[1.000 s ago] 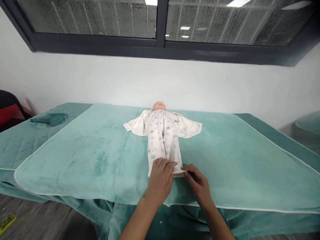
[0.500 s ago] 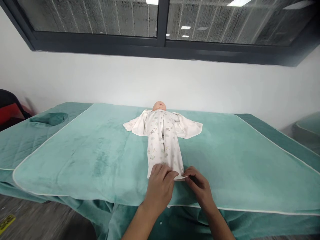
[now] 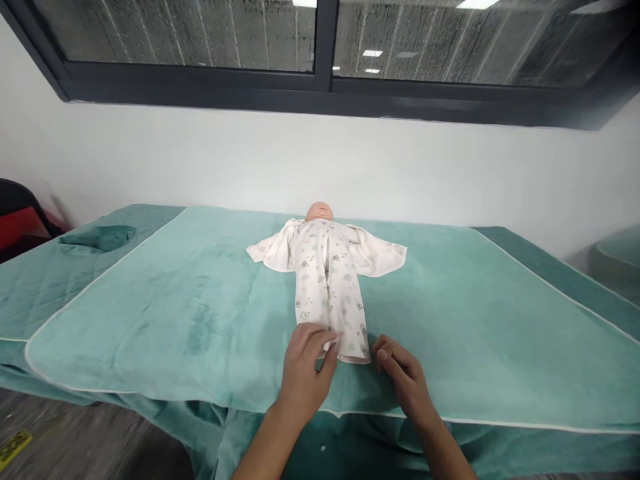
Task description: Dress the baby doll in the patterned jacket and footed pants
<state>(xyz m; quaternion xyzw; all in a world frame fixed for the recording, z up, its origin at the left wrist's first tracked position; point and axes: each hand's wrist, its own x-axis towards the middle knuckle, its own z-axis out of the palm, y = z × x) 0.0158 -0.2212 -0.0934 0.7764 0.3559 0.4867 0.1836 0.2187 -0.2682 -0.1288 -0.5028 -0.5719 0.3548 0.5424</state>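
Observation:
A doll [image 3: 319, 211] lies on its back, its head toward the wall, dressed in a white printed baby gown [image 3: 345, 293]. The gown's sleeves spread to both sides and its long skirt points toward me. My left hand [image 3: 306, 363] is at the lower left of the skirt, thumb and fingertips pinched on the hem. Just to the right of the hem's other corner, my right hand [image 3: 403, 373] hovers apart from the cloth, its fingers curled together with nothing visible in them. The doll's body is hidden by the gown.
A light green cover [image 3: 475, 333] with white piping lies over the bed, its front edge near me. At the left a darker quilted pad [image 3: 55, 287] has a hole-like hollow [image 3: 100, 238]. A white wall [image 3: 200, 160] and a dark window frame [image 3: 323, 97] stand behind.
My right hand has let go of the gown's right hem corner and moved slightly right. My left hand has shifted a little left along the hem, and the skirt's right side lies flatter.

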